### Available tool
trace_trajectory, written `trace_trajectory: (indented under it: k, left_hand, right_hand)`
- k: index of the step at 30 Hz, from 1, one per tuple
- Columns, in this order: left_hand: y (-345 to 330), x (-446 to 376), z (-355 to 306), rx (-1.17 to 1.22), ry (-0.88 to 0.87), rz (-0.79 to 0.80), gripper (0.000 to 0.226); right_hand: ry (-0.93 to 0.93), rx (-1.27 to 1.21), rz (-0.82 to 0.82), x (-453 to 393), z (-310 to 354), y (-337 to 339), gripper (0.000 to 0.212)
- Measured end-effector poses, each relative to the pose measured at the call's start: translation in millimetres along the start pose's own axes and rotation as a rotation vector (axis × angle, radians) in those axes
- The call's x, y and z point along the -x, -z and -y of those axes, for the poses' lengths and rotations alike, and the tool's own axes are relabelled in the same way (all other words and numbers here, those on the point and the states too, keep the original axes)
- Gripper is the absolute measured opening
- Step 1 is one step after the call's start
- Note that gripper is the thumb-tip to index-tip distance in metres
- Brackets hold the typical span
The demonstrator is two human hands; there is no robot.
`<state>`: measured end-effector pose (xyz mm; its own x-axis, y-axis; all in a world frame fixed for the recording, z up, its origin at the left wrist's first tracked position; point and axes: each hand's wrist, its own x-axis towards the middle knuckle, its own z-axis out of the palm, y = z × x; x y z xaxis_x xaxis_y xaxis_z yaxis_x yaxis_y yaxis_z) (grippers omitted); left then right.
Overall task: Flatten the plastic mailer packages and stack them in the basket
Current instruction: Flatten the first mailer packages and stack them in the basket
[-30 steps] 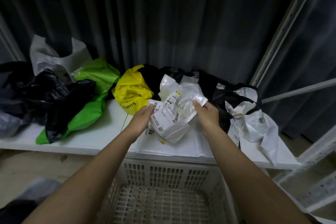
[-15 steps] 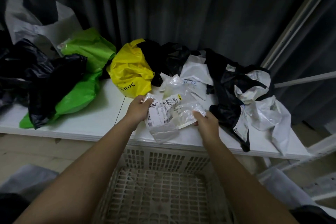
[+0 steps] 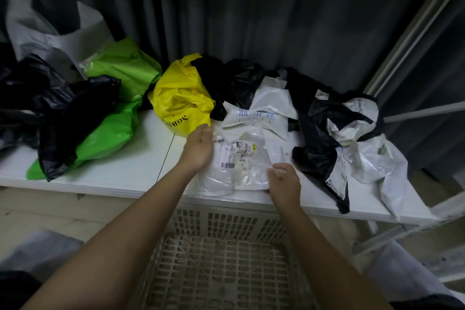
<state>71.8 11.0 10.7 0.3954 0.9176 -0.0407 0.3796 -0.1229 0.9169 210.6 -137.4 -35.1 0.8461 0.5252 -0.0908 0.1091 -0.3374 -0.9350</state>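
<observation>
A clear plastic mailer (image 3: 241,161) with a printed label lies on the white shelf (image 3: 105,173), near its front edge. My left hand (image 3: 200,147) rests at the mailer's left edge with fingers fairly straight. My right hand (image 3: 284,181) is at its lower right corner, fingers loosely bent, blurred; a grip cannot be made out. Below the shelf stands a cream plastic basket (image 3: 216,267) with a slotted floor and nothing visible in it.
Crumpled mailers cover the shelf: yellow (image 3: 181,98), green (image 3: 118,108), black (image 3: 57,103) on the left, white with blue writing (image 3: 261,113), and black-and-white ones (image 3: 352,138) on the right. A dark curtain hangs behind. Metal shelf posts (image 3: 412,27) rise at right.
The mailer was held up crumpled between both hands; it now lies spread on the shelf. Both hands came down with it, fingers loosened.
</observation>
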Motion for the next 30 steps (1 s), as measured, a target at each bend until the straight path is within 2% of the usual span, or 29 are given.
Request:
trace_trajectory:
  k: [4, 7, 9, 11, 13, 15, 19, 24, 28, 30]
  left_hand:
    - [-16.3, 14.4, 11.4, -0.358, -0.235, 0.016, 0.059]
    - [-23.9, 23.6, 11.1, -0.528, -0.329, -0.011, 0.066]
    - [-25.8, 24.4, 10.0, -0.535, -0.329, -0.013, 0.067]
    - [-27.2, 22.6, 11.4, -0.534, -0.325, -0.005, 0.065]
    - [-29.4, 21.1, 12.7, -0.533, -0.325, 0.011, 0.057]
    - [-32.4, 20.7, 13.7, -0.505, -0.326, 0.025, 0.046]
    - [-36.7, 24.7, 15.2, -0.438, -0.326, 0.035, 0.050]
    - [-42.2, 30.9, 13.3, -0.550, -0.278, 0.092, 0.050]
    - [-44.3, 34.2, 26.7, -0.650, -0.331, 0.048, 0.080]
    - [-45.2, 34.2, 32.8, -0.682, -0.340, 0.034, 0.079]
  right_hand:
    - [0.056, 0.183, 0.053, 11.3, -2.6, 1.5, 0.024]
    - [0.165, 0.587, 0.080, 17.0, 6.5, 6.8, 0.034]
    - [0.415, 0.809, -0.048, 18.5, 13.1, 8.5, 0.037]
    - [0.689, 0.768, -0.120, 16.0, 19.7, 5.7, 0.042]
    - [0.839, 0.668, 0.014, 8.8, 29.2, -0.1, 0.046]
    - [0.856, 0.635, 0.180, 2.4, 37.8, -6.8, 0.051]
    - [0.738, 0.657, 0.388, -11.9, 32.0, -24.1, 0.057]
    - [0.665, 0.613, 0.400, -18.5, 21.4, -32.5, 0.058]
    - [0.658, 0.634, 0.395, -18.3, 14.8, -38.6, 0.058]
    - [0.651, 0.658, 0.398, -18.6, 11.7, -41.8, 0.059]
